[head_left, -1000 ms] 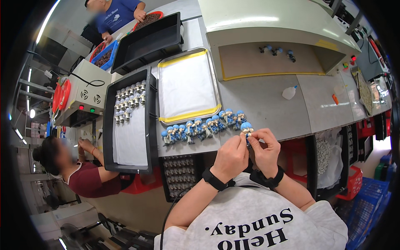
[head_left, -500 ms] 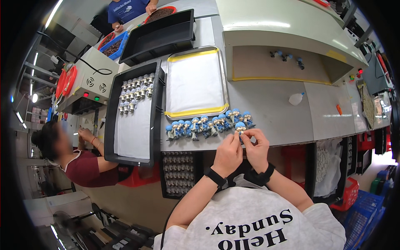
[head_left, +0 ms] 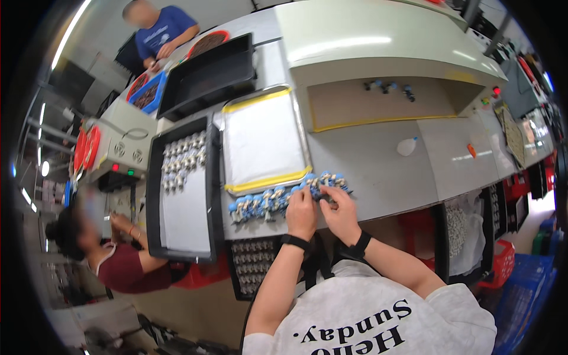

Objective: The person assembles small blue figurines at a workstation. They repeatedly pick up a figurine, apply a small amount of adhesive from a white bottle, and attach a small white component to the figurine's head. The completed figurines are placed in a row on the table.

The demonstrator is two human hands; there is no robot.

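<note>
Small blue-capped figurines (head_left: 266,202) lie crowded in a row along the table's near edge, below a metal tray. At the row's right part, my left hand (head_left: 302,216) has its fingers closed on a figurine (head_left: 303,184), which they partly cover. Beside it, my right hand (head_left: 339,214) has its thumb and fingers bent but apart, with the fingertips close to the figurines (head_left: 331,179) at the row's end. Nothing shows inside the right hand. Both hands are slightly blurred.
The white-lined metal tray (head_left: 296,127) has yellow tape at both ends. Left of it, a black tray (head_left: 214,195) holds grey-white figurine pieces. A pale machine housing (head_left: 378,59) stands behind, with several figurines inside. A white bottle (head_left: 407,147) lies rightward. Two co-workers sit left and far left.
Both hands have moved left and toward the row from the near edge, where they held a figurine between them. The right fingers have come apart. The whole view has shifted slightly.
</note>
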